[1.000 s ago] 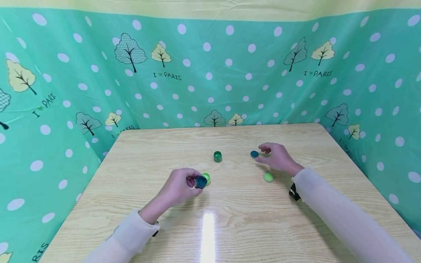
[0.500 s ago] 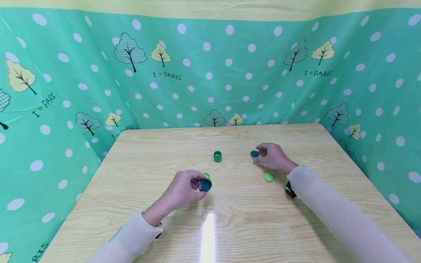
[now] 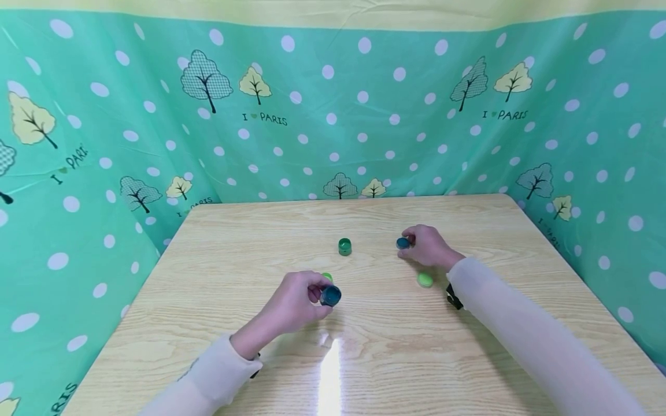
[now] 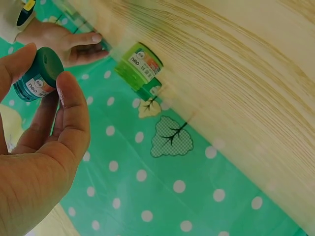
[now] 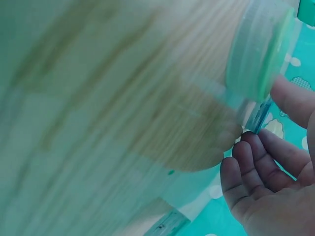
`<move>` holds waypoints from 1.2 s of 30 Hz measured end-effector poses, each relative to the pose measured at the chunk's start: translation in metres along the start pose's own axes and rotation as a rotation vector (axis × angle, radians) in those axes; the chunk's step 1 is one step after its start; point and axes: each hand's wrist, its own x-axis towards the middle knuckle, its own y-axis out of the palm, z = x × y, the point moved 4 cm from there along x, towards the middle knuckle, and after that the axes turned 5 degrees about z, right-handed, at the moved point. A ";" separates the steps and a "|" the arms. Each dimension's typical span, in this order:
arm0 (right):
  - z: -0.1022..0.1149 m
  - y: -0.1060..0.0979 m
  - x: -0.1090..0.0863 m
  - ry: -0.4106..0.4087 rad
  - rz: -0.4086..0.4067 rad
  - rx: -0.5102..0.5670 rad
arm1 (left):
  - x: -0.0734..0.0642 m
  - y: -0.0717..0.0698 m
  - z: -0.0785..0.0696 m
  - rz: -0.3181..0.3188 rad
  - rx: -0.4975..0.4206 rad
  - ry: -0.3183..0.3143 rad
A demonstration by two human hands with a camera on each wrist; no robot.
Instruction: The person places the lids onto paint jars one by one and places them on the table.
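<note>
Lately, over the past second, the right hand (image 3: 429,248) has moved leftward onto the blue lid (image 3: 403,243): its thumb and fingers now curve about the lid's two sides, where they were just beside it before. Whether they press on it yet, I cannot tell. The lid itself lies where it was, flat on the table (image 3: 250,231).

Meanwhile the left hand (image 3: 299,301) has carried the blue jar (image 3: 330,296) a little to the right and nearer the person. Thumb and fingers grip it firmly in the air, its mouth tilted towards the head camera, and it now hides most of the light green jar (image 4: 140,65) in that view. For the work in hand, this seems to mean that both blue pieces are being handled at once, though jar and lid are well apart and not joined.

Counted, the head view gives three jars: one blue, one light green, and one dark green jar (image 3: 344,247), unmoved beyond the light green one. It gives two lids: the blue one and one light green lid (image 3: 425,280), also unmoved, near the right hand on the person's side. No dark green lid can be made out.
</note>
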 end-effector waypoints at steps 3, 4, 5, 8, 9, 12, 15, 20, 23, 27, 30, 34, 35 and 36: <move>0.002 0.000 0.001 -0.001 0.002 -0.017 | 0.001 0.001 -0.001 0.004 0.004 0.007; 0.003 0.000 0.002 -0.001 0.001 -0.022 | 0.001 0.001 -0.001 0.005 0.005 0.008; 0.003 0.000 0.002 -0.004 0.000 -0.027 | 0.001 0.001 -0.001 0.005 0.007 0.011; 0.004 0.001 0.003 -0.009 0.002 -0.029 | 0.002 0.002 -0.001 0.007 0.009 0.009; 0.004 0.001 0.003 -0.011 0.001 -0.028 | 0.002 0.003 -0.001 0.009 0.009 0.007; 0.004 0.001 0.002 -0.016 0.001 -0.023 | 0.003 0.004 -0.001 0.015 0.009 0.002; 0.004 0.001 0.002 -0.019 -0.004 -0.016 | 0.003 0.005 -0.002 0.020 0.009 -0.001; 0.008 -0.001 -0.001 -0.024 -0.005 0.011 | 0.004 0.006 -0.003 0.027 0.012 -0.003; 0.011 -0.002 -0.004 -0.028 -0.003 0.037 | 0.005 0.007 -0.003 0.028 0.017 -0.003; 0.013 -0.003 -0.007 -0.042 -0.014 0.064 | 0.007 0.008 -0.004 0.030 0.021 -0.010; 0.015 -0.004 -0.010 -0.060 -0.026 0.073 | 0.008 0.009 -0.004 0.029 0.023 -0.012; 0.020 -0.004 -0.015 -0.071 -0.036 0.099 | 0.008 0.009 -0.004 0.026 0.025 -0.007; 0.022 -0.004 -0.016 -0.072 -0.038 0.108 | 0.008 0.009 -0.004 0.025 0.025 -0.005; 0.023 -0.005 -0.017 -0.071 -0.040 0.118 | 0.009 0.009 -0.004 0.024 0.025 -0.005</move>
